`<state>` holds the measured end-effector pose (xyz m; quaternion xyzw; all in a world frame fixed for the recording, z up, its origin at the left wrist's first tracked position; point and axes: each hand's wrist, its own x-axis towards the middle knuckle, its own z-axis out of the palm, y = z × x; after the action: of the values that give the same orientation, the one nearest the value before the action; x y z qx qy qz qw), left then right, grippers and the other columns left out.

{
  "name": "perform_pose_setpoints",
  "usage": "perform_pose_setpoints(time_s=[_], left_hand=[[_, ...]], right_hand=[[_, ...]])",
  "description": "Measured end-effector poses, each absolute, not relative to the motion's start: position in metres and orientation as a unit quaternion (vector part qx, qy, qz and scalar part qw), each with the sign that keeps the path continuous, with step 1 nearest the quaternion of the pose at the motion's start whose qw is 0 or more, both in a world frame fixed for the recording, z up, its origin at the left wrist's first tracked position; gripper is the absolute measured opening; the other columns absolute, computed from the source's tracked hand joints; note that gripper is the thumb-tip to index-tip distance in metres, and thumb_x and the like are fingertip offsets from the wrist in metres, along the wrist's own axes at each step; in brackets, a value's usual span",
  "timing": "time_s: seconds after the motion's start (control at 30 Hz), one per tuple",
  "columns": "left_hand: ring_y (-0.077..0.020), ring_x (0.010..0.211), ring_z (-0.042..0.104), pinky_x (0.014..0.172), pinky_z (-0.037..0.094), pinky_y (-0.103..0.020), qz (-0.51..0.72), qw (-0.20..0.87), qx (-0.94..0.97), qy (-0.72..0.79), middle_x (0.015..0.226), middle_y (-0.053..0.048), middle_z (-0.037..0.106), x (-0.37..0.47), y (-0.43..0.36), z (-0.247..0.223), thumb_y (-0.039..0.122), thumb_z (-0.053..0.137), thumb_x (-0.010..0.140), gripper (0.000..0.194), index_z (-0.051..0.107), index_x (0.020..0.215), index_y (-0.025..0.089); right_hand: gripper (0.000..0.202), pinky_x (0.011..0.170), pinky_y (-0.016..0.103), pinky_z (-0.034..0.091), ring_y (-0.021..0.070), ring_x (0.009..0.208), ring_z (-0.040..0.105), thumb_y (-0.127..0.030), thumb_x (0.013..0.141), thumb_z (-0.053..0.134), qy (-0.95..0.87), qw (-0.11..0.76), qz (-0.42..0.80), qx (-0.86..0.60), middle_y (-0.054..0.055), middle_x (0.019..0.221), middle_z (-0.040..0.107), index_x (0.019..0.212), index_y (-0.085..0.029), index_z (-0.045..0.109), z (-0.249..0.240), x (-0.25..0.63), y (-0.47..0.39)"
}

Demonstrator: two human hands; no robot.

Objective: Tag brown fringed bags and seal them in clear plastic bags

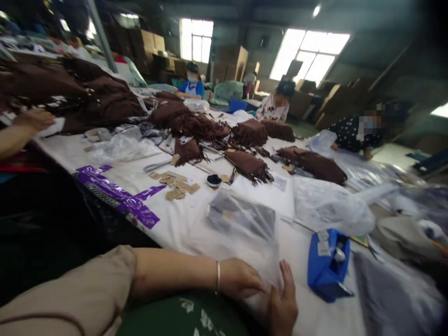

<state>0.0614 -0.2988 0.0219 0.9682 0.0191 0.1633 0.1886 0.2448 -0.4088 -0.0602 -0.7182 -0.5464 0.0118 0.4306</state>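
Observation:
A clear plastic bag (241,238) lies on the white-covered table in front of me, with a flat dark grey item (245,217) inside its far part. My left hand (241,278), a bracelet at its wrist, is closed with its fingertips on the bag's near edge. Beside it, my right hand (284,298) is at the same edge, its fingers stretched upward and its thumb apart. Part of the bag's near end is hidden by the hands. To the right of my right hand stands a blue tape dispenser (324,266).
Brown fringed bags (250,132) are heaped across the table's far side. Cardboard tags (175,184) and a small bowl of black stuff (214,180) lie mid-table. Purple tape (140,205) marks the left edge. A co-worker's hand (35,119) reaches in at left; several people sit beyond.

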Motion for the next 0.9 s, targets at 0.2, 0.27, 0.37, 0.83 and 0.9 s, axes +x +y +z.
perform_pose_setpoints(time_s=[0.2, 0.27, 0.37, 0.83, 0.9], left_hand=[[-0.0307, 0.139, 0.019, 0.113, 0.020, -0.050, 0.173, 0.102, 0.968, 0.152, 0.146, -0.012, 0.035, -0.020, -0.248, 0.028, 0.027, 0.056, 0.087, 0.060, 0.032, 0.142, 0.016], [-0.0313, 0.141, 0.013, 0.113, 0.018, -0.052, 0.138, 0.082, 0.968, 0.193, 0.149, -0.014, 0.027, -0.038, -0.228, 0.023, 0.018, 0.054, 0.085, 0.066, 0.026, 0.144, 0.014], [-0.0223, 0.139, 0.023, 0.114, 0.023, -0.045, 0.092, 0.102, 0.980, 0.146, 0.147, -0.011, 0.034, -0.062, -0.212, 0.008, -0.001, 0.037, 0.082, 0.064, 0.030, 0.143, 0.017], [-0.0254, 0.140, 0.017, 0.114, 0.019, -0.044, -0.047, 0.280, 0.954, 0.093, 0.152, -0.010, 0.019, -0.060, -0.189, -0.014, -0.004, 0.046, 0.061, 0.088, 0.030, 0.143, 0.021], [-0.0242, 0.139, 0.021, 0.115, 0.020, -0.042, -0.070, 0.316, 0.943, 0.079, 0.151, -0.008, 0.024, -0.066, -0.184, -0.004, -0.004, 0.045, 0.061, 0.087, 0.031, 0.143, 0.021]], right_hand=[[0.064, 0.112, 0.052, 0.024, 0.0299, 0.139, 0.020, -0.018, 0.077, 0.041, -0.526, 0.398, 0.023, -0.751, 0.006, 0.154, 0.013, 0.140, -0.019, 0.033, -0.042, 0.245, -0.405], [0.069, 0.114, 0.052, 0.021, 0.0290, 0.141, 0.016, -0.010, 0.074, 0.038, -0.569, 0.361, 0.008, -0.739, 0.004, 0.155, 0.009, 0.142, -0.019, 0.032, -0.037, 0.253, -0.401], [0.074, 0.115, 0.052, 0.019, 0.0245, 0.141, 0.015, 0.000, 0.072, 0.029, -0.671, 0.284, 0.023, -0.685, -0.001, 0.154, 0.018, 0.142, -0.025, 0.033, -0.040, 0.269, -0.406], [0.080, 0.113, 0.050, 0.024, 0.0186, 0.138, 0.023, 0.002, 0.063, 0.029, -0.740, 0.203, 0.189, -0.613, 0.002, 0.147, 0.034, 0.138, -0.024, 0.040, -0.052, 0.291, -0.406], [0.080, 0.112, 0.050, 0.024, 0.0192, 0.139, 0.022, 0.000, 0.062, 0.032, -0.750, 0.180, 0.217, -0.599, 0.002, 0.148, 0.032, 0.139, -0.023, 0.039, -0.040, 0.296, -0.413]])
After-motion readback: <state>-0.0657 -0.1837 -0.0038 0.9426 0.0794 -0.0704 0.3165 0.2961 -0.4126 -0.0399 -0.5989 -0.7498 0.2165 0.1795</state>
